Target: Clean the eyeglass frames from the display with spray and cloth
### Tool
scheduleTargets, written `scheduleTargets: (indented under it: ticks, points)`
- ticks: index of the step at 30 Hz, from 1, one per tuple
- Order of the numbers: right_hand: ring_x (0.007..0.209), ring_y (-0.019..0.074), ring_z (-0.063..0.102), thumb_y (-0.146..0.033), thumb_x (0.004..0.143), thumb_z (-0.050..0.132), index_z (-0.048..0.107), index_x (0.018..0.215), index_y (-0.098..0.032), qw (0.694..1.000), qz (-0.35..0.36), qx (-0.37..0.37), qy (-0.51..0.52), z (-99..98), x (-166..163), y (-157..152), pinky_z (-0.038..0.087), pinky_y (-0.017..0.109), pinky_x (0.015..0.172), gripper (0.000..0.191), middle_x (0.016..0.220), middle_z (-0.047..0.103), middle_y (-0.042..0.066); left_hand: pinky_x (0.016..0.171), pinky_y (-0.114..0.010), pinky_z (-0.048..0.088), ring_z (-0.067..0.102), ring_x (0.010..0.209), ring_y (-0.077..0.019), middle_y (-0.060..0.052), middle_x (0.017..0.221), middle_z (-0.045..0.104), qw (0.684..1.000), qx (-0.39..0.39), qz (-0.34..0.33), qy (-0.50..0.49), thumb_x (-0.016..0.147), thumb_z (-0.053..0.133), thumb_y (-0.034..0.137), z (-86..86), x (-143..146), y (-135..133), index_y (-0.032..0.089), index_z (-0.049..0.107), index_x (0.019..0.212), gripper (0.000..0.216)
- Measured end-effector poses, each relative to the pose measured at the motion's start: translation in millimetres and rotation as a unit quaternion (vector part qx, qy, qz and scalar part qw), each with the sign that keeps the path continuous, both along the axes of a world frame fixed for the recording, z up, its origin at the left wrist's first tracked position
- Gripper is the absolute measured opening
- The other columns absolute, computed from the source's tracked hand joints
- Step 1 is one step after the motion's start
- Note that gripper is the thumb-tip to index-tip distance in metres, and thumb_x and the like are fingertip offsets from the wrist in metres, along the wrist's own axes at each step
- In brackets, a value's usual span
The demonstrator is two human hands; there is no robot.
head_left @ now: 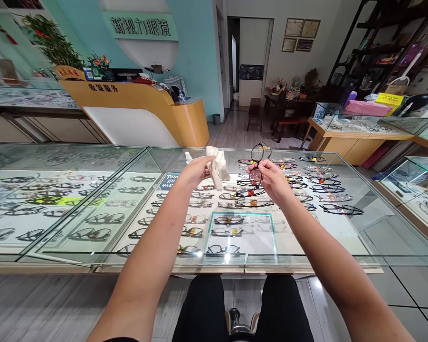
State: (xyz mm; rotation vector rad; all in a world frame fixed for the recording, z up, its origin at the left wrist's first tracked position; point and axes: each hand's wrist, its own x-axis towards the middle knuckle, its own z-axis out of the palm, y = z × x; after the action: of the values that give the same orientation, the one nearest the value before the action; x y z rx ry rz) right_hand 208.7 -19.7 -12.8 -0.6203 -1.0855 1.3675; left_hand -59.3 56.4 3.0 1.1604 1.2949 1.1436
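Observation:
My left hand (196,171) is closed on a crumpled cream cloth (218,167), which hangs from the fingers above the glass counter. In my right hand (271,176) is a pair of dark round-framed eyeglasses (258,153), pinched near the bridge and turned so one lens stands above the other. The cloth and the eyeglasses are apart. Beside my left hand, a small white bottle (188,157) shows in part behind the wrist. Under the glass, below both hands, lie rows of eyeglass frames (229,220).
The glass display counter (342,247) spans the width before me, its front edge close to my knees. Beyond it stand a yellow and white cashier desk (128,92), a wooden bench (254,113) and another display case (356,135) on the right.

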Motion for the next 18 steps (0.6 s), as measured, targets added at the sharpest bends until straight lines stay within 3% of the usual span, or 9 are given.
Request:
scheduleTargets:
  ticks: [3,7,9,12,18]
  points:
    - [0.100,0.0233,0.079,-0.056,0.077,0.099,0.066,0.088,-0.026,1.000,0.001,0.001,-0.001,0.1,-0.1,-0.1,0.060,0.037,0.092,0.046,0.103,0.083,0.004,0.064,-0.024,0.050,0.061,0.063,-0.0121,0.001,0.073,0.066,0.994,-0.015,-0.031,-0.104,0.078,0.090,0.024,3.2,9.3,-8.2,0.017,0.069,0.089,0.024]
    - [0.103,0.0245,0.080,-0.055,0.074,0.101,0.066,0.088,-0.027,1.000,0.011,0.004,0.015,2.1,-1.6,-1.9,0.061,0.039,0.097,0.047,0.101,0.083,0.003,0.058,-0.021,0.048,0.040,0.046,-0.0072,0.008,0.053,0.047,0.986,-0.066,-0.074,-0.134,0.087,0.087,0.019,0.4,28.6,-19.3,0.017,0.070,0.083,0.017]
    - [0.106,0.0253,0.080,-0.054,0.075,0.100,0.065,0.089,-0.027,1.000,0.017,0.010,0.015,3.6,-2.3,-3.3,0.061,0.041,0.100,0.046,0.100,0.082,0.003,0.060,-0.023,0.053,0.052,0.051,-0.0096,0.003,0.061,0.060,0.980,-0.089,-0.105,-0.143,0.092,0.083,0.019,-1.5,38.3,-24.8,0.015,0.074,0.089,0.010]
    - [0.110,0.0264,0.080,-0.054,0.077,0.099,0.065,0.090,-0.028,0.999,0.024,0.019,0.009,4.9,-3.4,-5.1,0.061,0.041,0.100,0.045,0.100,0.082,0.003,0.072,-0.030,0.062,0.074,0.075,-0.0181,-0.009,0.090,0.080,0.971,-0.103,-0.146,-0.161,0.094,0.083,0.021,-4.2,48.4,-31.9,0.013,0.078,0.100,0.011]
    - [0.112,0.0268,0.079,-0.055,0.082,0.095,0.065,0.091,-0.028,0.998,0.054,0.024,-0.005,2.6,-10.3,-10.3,0.062,0.038,0.090,0.042,0.102,0.083,0.003,0.074,-0.028,0.060,0.074,0.077,-0.0166,-0.007,0.092,0.080,0.960,-0.102,-0.202,-0.166,0.092,0.091,0.033,-15.9,55.8,-38.1,0.014,0.081,0.105,0.025]
